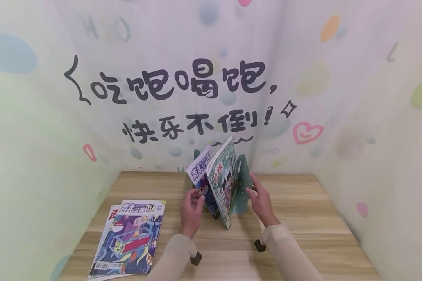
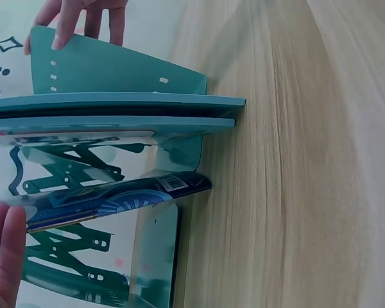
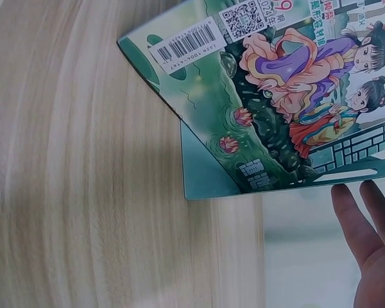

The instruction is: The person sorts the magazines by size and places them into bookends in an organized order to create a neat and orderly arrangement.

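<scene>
A dark green folding bookend [image 1: 244,179] with lattice links [image 2: 77,170] stands on the table. My right hand [image 1: 261,201] holds its right end panel, with fingers on both faces in the left wrist view. Two of its fingertips [image 3: 346,196] meet the green edge in the right wrist view. A green illustrated magazine [image 1: 226,181] stands tilted in the bookend. Left of it leans a purple-and-blue magazine [image 1: 199,168]. My left hand [image 1: 191,210] pinches that one by its near edge; its fingertips [image 2: 14,221] show there in the left wrist view.
Two more magazines [image 1: 131,238] lie overlapped at the table's left, a purple cover on top. The wooden table [image 1: 302,234] ends at a printed fabric wall [image 1: 197,47] behind, with fabric at both sides too. Dark wrist cameras [image 1: 260,245] hang at both sleeves.
</scene>
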The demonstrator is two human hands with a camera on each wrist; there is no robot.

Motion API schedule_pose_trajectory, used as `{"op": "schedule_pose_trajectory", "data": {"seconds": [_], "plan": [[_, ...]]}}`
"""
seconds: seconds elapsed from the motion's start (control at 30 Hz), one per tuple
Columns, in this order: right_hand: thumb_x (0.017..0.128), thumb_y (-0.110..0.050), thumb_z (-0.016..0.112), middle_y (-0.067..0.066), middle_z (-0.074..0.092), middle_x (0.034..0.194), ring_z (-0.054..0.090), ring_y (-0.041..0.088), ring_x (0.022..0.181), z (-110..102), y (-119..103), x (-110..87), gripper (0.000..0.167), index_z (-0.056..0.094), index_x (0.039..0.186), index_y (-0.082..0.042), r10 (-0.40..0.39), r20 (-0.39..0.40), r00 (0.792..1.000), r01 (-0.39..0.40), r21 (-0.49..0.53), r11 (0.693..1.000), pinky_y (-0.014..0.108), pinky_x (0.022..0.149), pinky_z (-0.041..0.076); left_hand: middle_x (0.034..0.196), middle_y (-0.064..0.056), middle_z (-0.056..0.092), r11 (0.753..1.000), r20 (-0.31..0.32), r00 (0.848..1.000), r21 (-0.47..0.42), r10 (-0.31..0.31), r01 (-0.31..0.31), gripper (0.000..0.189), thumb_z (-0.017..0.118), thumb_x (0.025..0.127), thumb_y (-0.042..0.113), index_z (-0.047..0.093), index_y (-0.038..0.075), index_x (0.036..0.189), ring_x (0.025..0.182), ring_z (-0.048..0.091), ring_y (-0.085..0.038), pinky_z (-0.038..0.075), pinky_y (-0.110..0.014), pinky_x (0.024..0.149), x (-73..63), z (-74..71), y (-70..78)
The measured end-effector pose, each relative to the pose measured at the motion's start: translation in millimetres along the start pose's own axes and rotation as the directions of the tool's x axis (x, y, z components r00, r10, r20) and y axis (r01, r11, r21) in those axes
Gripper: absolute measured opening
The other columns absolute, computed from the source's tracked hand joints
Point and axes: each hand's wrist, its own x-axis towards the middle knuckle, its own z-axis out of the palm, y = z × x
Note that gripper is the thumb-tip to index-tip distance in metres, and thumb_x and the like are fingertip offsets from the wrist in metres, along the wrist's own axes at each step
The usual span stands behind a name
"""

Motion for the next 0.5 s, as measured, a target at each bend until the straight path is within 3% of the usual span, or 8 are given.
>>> {"op": "schedule_pose_trajectory", "data": {"seconds": [0.2, 0.5], "plan": [[0.095, -0.007, 0.061, 0.021, 0.049, 0.141, 0.058, 0.043, 0.113, -1.2, -2.2, -0.3, 0.061, 0.038, 0.150, -0.021, 0.011, 0.009, 1.000, -0.011, -0.001, 1.000, 0.053, 0.082, 0.054, 0.107, -0.018, 0.065, 0.998, 0.092, 0.994, -0.032, 0.057, -0.055, 0.035, 0.067, 0.093, 0.016, 0.057, 0.002, 0.122, 0.082, 0.063, -0.022, 0.057, -0.029, 0.065, -0.6, 2.2, -1.0], [0.095, -0.005, 0.061, 0.023, 0.050, 0.139, 0.058, 0.043, 0.112, -0.5, -3.5, 0.0, 0.060, 0.039, 0.149, -0.016, 0.015, 0.007, 1.000, -0.015, 0.016, 1.000, 0.052, 0.081, 0.055, 0.108, -0.020, 0.065, 0.996, 0.146, 0.985, -0.036, 0.090, -0.085, 0.043, 0.073, 0.088, 0.014, 0.056, 0.000, 0.124, 0.077, 0.064, -0.023, 0.056, -0.028, 0.061, 1.3, 4.9, 2.6]]}}
